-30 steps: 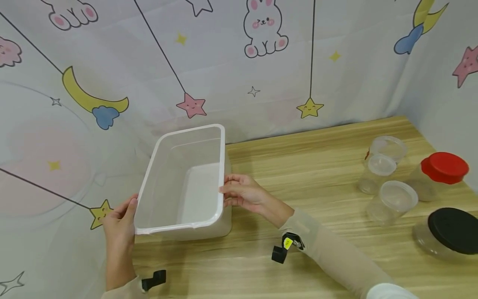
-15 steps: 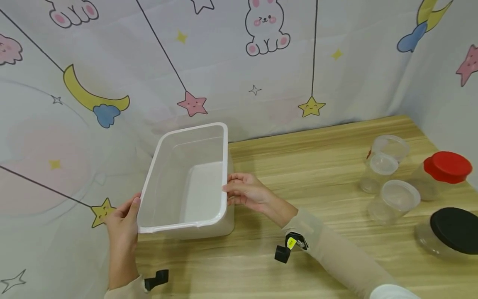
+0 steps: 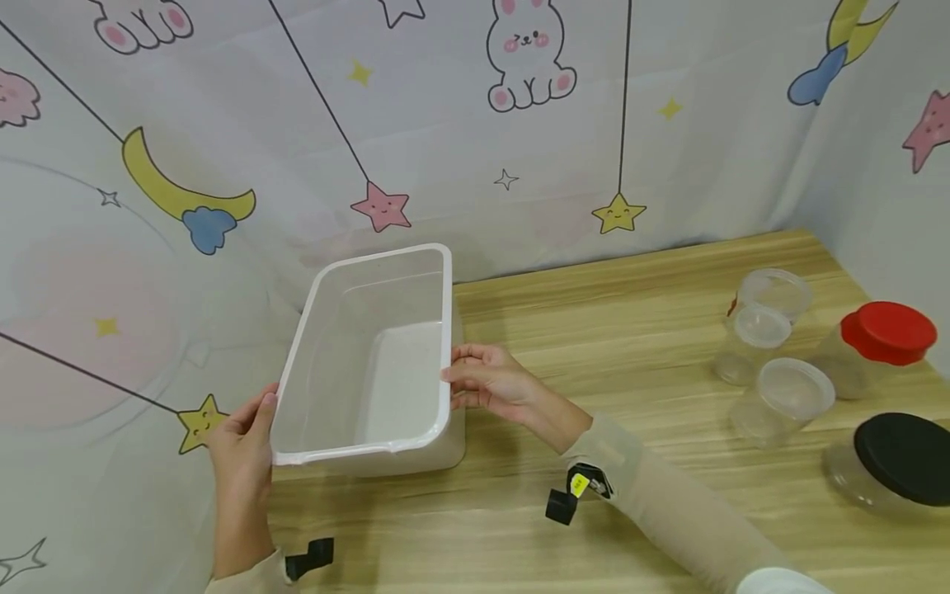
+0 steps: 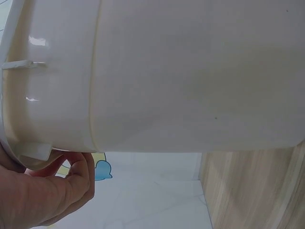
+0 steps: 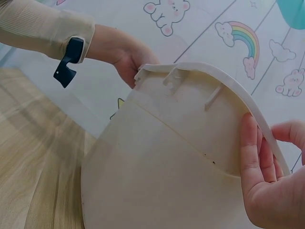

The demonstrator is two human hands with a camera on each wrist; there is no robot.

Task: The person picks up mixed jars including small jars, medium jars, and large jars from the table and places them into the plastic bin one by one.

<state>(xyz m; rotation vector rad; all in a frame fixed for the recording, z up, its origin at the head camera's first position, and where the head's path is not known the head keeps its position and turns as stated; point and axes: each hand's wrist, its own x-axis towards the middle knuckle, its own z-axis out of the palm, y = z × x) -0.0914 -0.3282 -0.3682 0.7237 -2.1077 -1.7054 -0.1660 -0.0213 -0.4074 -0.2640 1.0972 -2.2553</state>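
Observation:
A deep white plastic bin (image 3: 404, 371) stands at the left of the wooden table, its open top facing up and nothing inside. My left hand (image 3: 241, 445) grips the rim at the near left corner. On the opposite side, my right hand (image 3: 493, 384) pinches the right rim, thumb on top and fingers beneath. The right wrist view shows the fingers (image 5: 250, 148) curled under the lip of the bin (image 5: 157, 162). In the left wrist view the outer wall of the bin (image 4: 190, 76) fills most of the picture, with the hand (image 4: 52, 191) below its rim.
Several clear plastic containers stand at the table's right: a cup (image 3: 794, 392), a small cup (image 3: 760, 330), a tub (image 3: 775, 289), a jar with a red lid (image 3: 891, 332) and a jar with a black lid (image 3: 905, 458). A printed curtain (image 3: 519, 148) hangs behind and left of the table (image 3: 594, 330).
The whole head view shifts very slightly. Both hands keep their grip on the rim, and the bin shows no clear movement against the table.

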